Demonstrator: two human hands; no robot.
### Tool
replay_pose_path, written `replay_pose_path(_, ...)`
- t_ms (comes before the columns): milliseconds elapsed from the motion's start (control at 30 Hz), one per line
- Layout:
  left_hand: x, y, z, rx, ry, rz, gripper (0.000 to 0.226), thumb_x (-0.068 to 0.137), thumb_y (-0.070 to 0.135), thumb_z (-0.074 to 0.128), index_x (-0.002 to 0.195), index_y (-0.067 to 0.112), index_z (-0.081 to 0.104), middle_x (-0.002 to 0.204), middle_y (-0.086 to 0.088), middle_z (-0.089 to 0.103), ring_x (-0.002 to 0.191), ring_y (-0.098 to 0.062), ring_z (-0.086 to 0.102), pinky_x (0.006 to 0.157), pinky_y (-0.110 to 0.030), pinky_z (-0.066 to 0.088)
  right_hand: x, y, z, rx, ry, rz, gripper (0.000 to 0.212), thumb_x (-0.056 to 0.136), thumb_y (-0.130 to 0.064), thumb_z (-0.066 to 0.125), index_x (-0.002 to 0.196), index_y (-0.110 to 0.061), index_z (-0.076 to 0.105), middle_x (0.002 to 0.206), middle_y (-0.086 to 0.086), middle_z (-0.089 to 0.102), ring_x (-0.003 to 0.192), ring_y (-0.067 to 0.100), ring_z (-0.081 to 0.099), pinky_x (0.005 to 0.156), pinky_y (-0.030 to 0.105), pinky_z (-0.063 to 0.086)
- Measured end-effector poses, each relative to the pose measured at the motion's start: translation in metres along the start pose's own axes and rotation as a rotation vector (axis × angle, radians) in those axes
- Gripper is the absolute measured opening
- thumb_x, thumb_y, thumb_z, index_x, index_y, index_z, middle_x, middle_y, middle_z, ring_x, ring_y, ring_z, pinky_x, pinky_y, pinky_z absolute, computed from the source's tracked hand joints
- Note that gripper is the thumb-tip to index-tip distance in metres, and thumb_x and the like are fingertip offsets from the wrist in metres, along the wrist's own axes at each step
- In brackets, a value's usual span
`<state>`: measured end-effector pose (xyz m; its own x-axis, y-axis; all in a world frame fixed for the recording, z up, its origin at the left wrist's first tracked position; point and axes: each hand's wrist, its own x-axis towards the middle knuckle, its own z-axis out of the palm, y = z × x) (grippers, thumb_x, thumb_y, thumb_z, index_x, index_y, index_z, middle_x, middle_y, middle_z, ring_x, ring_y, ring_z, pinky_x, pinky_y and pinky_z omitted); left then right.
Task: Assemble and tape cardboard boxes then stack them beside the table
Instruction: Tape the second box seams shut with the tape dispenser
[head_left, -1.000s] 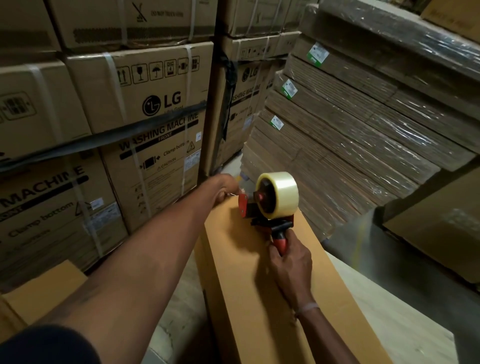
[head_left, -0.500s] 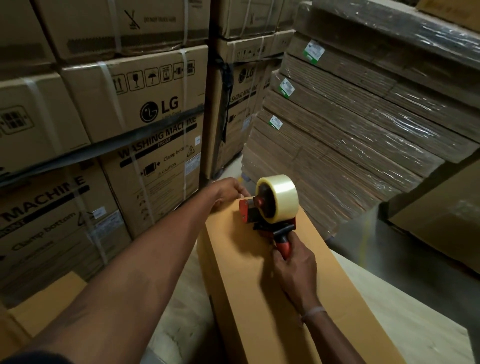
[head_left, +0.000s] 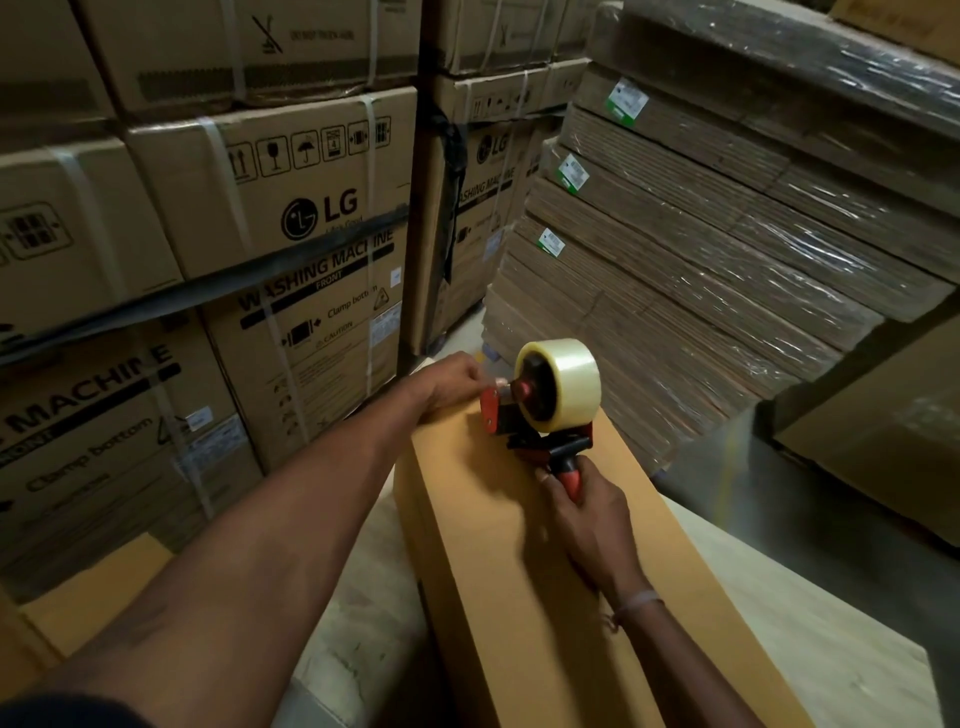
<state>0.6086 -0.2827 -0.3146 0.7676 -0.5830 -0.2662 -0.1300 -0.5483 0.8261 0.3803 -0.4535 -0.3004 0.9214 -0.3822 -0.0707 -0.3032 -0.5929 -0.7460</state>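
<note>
Two hands: right (head_left: 587, 514) grips tape dispenser (head_left: 540, 405), left (head_left: 452, 384) pinches tape end; box (head_left: 498, 545) on pale table (head_left: 810, 639).

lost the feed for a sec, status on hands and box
Right hand grips red tape dispenser handle. Left hand at far end of long brown cardboard box, pinching at dispenser's front. Nothing in the way.

Tape dispenser (head_left: 540, 410) on the box (head_left: 519, 545)'s far end; box on table (head_left: 810, 639); cartons (head_left: 270, 208) behind.
</note>
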Motion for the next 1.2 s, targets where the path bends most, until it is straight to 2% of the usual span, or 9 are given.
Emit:
replay_pose_path(167,-0.001,-0.002,0.006,0.062,0.065,0.062,0.044,0.101,0.053,0.057,0.1,0.013,0.077,0.106,-0.016,0.073,0.103,-0.034,0.067,0.096,-0.055,0.05,-0.011,-0.003,-0.009,0.05,-0.04,0.003,0.019,0.101,-0.038,0.066,0.118,-0.038,0.057,0.098,-0.014,0.066,0.089,0.001,0.062,0.067,0.017,0.046)
replay_pose_path(300,-0.001,0.003,0.011,0.156,0.068,0.084,0.043,0.105,0.05,0.053,0.099,0.015,0.077,0.1,-0.009,0.073,0.095,-0.025,0.068,0.082,-0.04,0.052,-0.027,0.008,-0.013,0.06,-0.034,-0.005,0.018,0.1,-0.035,0.066,0.117,-0.038,0.059,0.101,-0.012,0.069,0.087,0.002,0.064,0.062,0.011,0.044)
replay_pose_path(433,0.0,0.005,0.02,0.273,0.093,0.079,0.063,0.101,0.066,0.047,0.097,0.009,0.076,0.095,-0.011,0.073,0.085,-0.025,0.068,0.069,-0.034,0.044,-0.029,0.01,-0.012,0.046,-0.043,-0.01,0.026,0.1,-0.032,0.067,0.118,-0.044,0.053,0.096,-0.02,0.064,0.085,0.0,0.063,0.066,0.018,0.048)
replay_pose_path(500,0.002,0.003,0.021,0.369,0.113,0.101,0.06,0.1,0.064,0.05,0.093,0.01,0.076,0.088,-0.01,0.072,0.08,-0.027,0.068,0.066,-0.034,0.042,-0.029,0.01,-0.009,0.027,-0.048,-0.017,0.028,0.1,-0.031,0.067,0.122,-0.043,0.054,0.098,-0.022,0.063,0.087,-0.001,0.062,0.069,0.019,0.05)
replay_pose_path(567,0.004,0.004,0.019,0.436,0.128,0.121,0.049,0.102,0.055,0.053,0.09,0.013,0.075,0.082,-0.006,0.069,0.074,-0.023,0.064,0.063,-0.033,0.041,-0.028,0.009,-0.006,0.003,-0.037,-0.016,0.029,0.1,-0.031,0.067,0.127,-0.038,0.058,0.101,-0.015,0.066,0.09,0.005,0.064,0.076,0.031,0.056)
replay_pose_path(633,0.008,0.004,0.016,0.444,0.145,0.141,0.045,0.104,0.05,0.052,0.092,0.013,0.074,0.083,-0.006,0.069,0.074,-0.022,0.063,0.065,-0.035,0.043,-0.022,0.006,-0.003,-0.029,-0.022,-0.018,0.031,0.099,-0.032,0.067,0.13,-0.032,0.06,0.106,-0.007,0.07,0.093,0.015,0.067,0.082,0.041,0.058)
replay_pose_path(800,0.02,0.003,-0.002,0.44,0.18,0.09,0.027,0.104,0.05,0.052,0.084,0.035,0.062,0.083,0.005,0.062,0.076,-0.013,0.058,0.065,-0.033,0.04,0.004,-0.004,0.008,-0.045,0.008,-0.038,0.024,0.098,-0.033,0.066,0.121,-0.028,0.062,0.1,-0.001,0.073,0.089,0.021,0.067,0.08,0.045,0.058)
replay_pose_path(967,0.023,0.005,-0.001,0.397,0.163,0.059,0.035,0.105,0.051,0.051,0.112,0.023,0.071,0.099,0.0,0.067,0.088,-0.014,0.059,0.074,-0.033,0.04,0.006,-0.002,0.003,-0.052,-0.021,-0.043,0.028,0.099,-0.033,0.066,0.126,-0.026,0.061,0.105,0.0,0.072,0.094,0.023,0.068,0.084,0.045,0.058)
replay_pose_path(1200,0.02,0.01,0.001,0.389,0.177,-0.006,0.053,0.101,0.063,0.051,0.124,0.02,0.072,0.118,-0.006,0.071,0.108,-0.025,0.065,0.098,-0.044,0.052,-0.037,0.023,-0.023,-0.061,-0.061,-0.051,0.03,0.1,-0.031,0.067,0.129,-0.034,0.059,0.104,-0.017,0.066,0.091,-0.003,0.06,0.069,0.017,0.044)
